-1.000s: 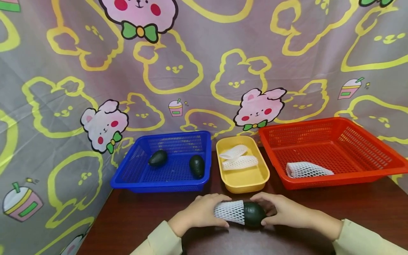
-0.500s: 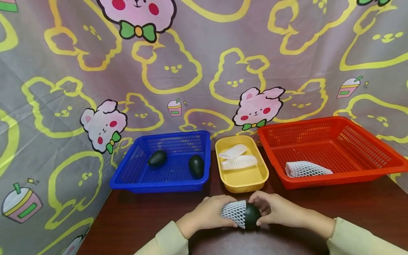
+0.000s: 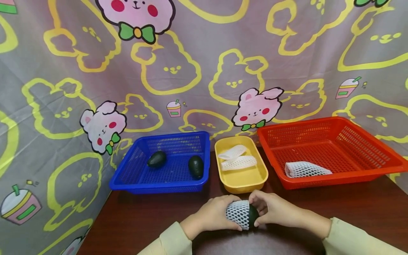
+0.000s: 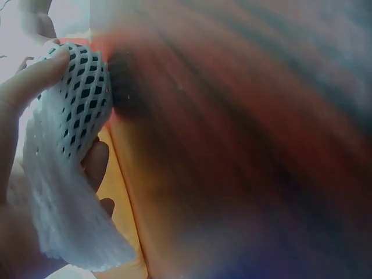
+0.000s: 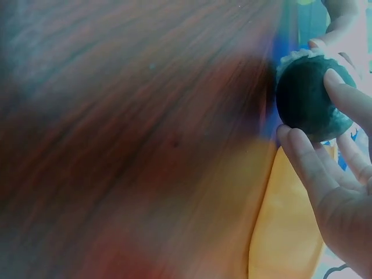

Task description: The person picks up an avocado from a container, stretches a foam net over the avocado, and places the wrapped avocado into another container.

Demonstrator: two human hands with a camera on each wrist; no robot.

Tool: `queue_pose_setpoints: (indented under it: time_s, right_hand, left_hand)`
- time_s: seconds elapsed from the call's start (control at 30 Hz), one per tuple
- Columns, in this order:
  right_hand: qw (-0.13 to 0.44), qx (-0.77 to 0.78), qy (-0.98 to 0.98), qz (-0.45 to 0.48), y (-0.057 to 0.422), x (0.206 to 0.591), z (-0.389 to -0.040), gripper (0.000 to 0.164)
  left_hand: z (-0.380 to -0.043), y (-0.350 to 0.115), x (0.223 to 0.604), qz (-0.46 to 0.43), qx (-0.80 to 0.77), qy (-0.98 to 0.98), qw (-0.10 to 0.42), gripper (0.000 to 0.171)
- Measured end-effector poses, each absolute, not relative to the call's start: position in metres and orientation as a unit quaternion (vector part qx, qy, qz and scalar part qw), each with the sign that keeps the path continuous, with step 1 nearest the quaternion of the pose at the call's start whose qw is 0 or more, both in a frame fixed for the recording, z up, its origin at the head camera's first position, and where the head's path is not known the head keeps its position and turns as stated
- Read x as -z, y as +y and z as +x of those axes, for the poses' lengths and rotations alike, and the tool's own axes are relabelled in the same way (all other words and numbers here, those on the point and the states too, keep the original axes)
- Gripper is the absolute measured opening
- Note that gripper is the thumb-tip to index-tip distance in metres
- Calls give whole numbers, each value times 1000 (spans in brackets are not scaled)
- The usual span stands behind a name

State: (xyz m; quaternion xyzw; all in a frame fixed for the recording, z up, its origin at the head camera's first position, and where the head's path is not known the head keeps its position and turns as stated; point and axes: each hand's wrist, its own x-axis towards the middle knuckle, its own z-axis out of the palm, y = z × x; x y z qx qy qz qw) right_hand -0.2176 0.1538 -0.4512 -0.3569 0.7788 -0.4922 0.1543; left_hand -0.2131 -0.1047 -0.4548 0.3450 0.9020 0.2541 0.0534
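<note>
Between both hands is a dark green avocado, partly inside a white foam net sleeve. My left hand grips the sleeve around the covered part. At the bare end, my right hand holds the avocado with thumb and fingertips. In the left wrist view, the slack tail of the foam net hangs past the palm. The right wrist view shows the rounded bare end of the avocado with the net's rim behind it.
A blue basket at left holds two bare avocados. The yellow tray in the middle carries foam net sleeves. At right, a red basket contains a net-covered item. A patterned cloth hangs behind.
The foam net now covers more of the avocado, leaving a smaller bare end. My left hand has shifted right, and the right hand has closed in slightly leftward.
</note>
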Motion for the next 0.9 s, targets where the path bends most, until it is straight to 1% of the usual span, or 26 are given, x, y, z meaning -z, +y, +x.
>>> queue_pose_setpoints:
  time_s: [0.2, 0.4, 0.57, 0.73, 0.9]
  right_hand:
    - [153, 486, 784, -354, 154, 449, -219, 50]
    - [154, 482, 785, -358, 154, 447, -218, 51]
    - [134, 474, 792, -362, 153, 448, -217, 59]
    - [152, 487, 782, -358, 154, 449, -217, 68]
    - [148, 483, 776, -377, 155, 449, -220, 57]
  left_hand:
    - [-212, -100, 453, 332, -295, 892, 81, 71]
    - [-211, -94, 450, 340, -274, 897, 76, 73]
    - [-212, -87, 444, 350, -264, 895, 79, 73]
    - [-213, -83, 440, 358, -244, 895, 102, 76]
    - [-215, -84, 438, 344, -245, 896, 135, 82]
